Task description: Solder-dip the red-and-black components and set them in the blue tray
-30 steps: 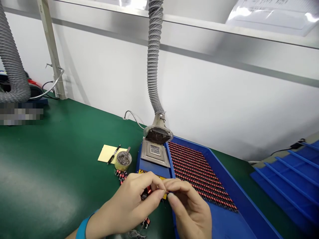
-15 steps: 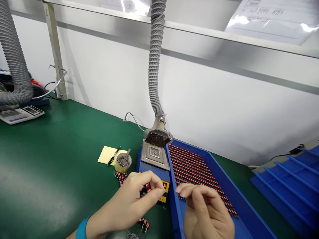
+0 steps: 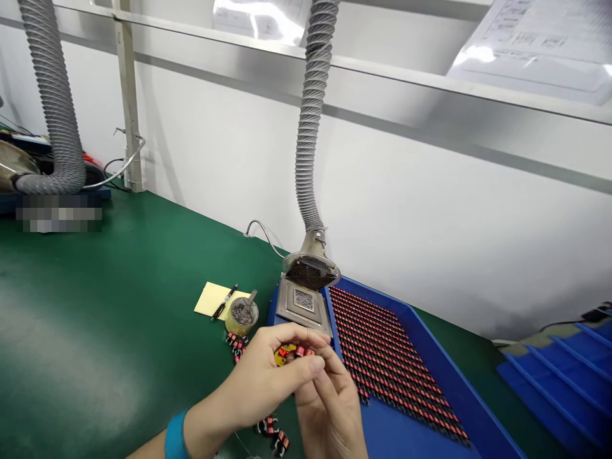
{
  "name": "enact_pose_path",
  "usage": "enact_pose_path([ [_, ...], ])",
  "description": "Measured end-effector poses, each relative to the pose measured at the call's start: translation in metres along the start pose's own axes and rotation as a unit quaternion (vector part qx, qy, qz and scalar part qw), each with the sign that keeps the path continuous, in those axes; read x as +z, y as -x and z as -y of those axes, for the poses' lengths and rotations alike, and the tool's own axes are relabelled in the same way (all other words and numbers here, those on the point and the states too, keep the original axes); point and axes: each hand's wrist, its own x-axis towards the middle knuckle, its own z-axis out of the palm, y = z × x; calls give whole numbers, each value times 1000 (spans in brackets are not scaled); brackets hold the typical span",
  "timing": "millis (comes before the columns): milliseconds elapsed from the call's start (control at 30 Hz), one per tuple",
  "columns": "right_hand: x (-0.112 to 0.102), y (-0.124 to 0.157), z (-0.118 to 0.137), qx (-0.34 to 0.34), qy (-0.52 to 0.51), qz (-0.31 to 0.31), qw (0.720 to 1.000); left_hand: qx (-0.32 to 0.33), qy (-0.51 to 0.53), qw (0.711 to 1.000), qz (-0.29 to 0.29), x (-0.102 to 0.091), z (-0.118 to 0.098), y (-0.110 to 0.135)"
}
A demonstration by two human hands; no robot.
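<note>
My left hand [image 3: 261,376], with a blue band [image 3: 176,436] at the wrist, curls with thumb and index finger brought together. My right hand [image 3: 329,401] meets it, its fingers bent and its fingertips against those of my left hand. Small red-and-black components [image 3: 300,351] show in the gap between the hands; the fingers hide most of them. Just behind is a blue solder pot [image 3: 302,313] with a metal top and a lit red display on yellow. To the right, a blue tray [image 3: 406,424] holds many rows of red-and-black components [image 3: 396,357].
A fume hose [image 3: 313,127] with a round hood hangs over the solder pot. Left of it stand a tub of grey dross [image 3: 241,315], a yellow notepad [image 3: 206,299] and a pen [image 3: 224,302]. Loose components [image 3: 272,433] lie near my left forearm. Blue ribbed trays [image 3: 559,389] are far right.
My right hand has moved left from over the tray and now touches my left hand. The view has shifted slightly, so the bench things sit a little further right.
</note>
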Motion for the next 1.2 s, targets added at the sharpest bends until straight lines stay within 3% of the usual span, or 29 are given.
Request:
enact_pose_path([
  [200,-4,-3,-7,-34,63,-44,996,-33,106,989,-99,-3,1,-9],
  [300,-1,-2,-8,-21,56,-43,997,-13,143,978,-153,-3,2,-9],
  [467,11,1,2,54,29,11,998,71,177,945,-266,-16,-10,-10],
  [533,13,0,6,69,5,13,998,65,156,956,-241,-21,-16,-9],
  [633,14,-1,7,69,-25,6,997,-5,86,990,-110,-22,-18,-7],
  [700,14,-2,6,69,-35,2,997,-47,63,995,-64,-20,-15,-7],
  [767,14,-1,6,65,-39,-2,997,-59,64,994,-69,-18,-12,-7],
  [1033,15,0,9,54,-55,-23,997,-11,-10,994,-111,-19,-17,-6],
  [1200,15,0,9,50,-62,-17,997,5,7,993,-120,-18,-15,-6],
])
